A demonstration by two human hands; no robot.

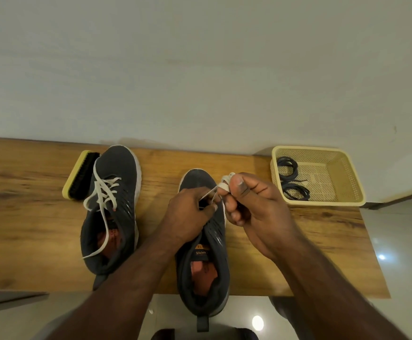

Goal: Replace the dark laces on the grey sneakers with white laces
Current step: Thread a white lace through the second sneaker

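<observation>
text: "CAMPUS" | on: orange tongue label | of: right sneaker

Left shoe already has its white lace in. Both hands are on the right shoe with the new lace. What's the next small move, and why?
Probably feed the lace end at the left hand through the next eyelet of the right sneaker and pull slack from the right hand. The white lace is still bunched there, so most remains unthreaded.

Plain pale wall, wooden table, glossy tiled floor
</observation>
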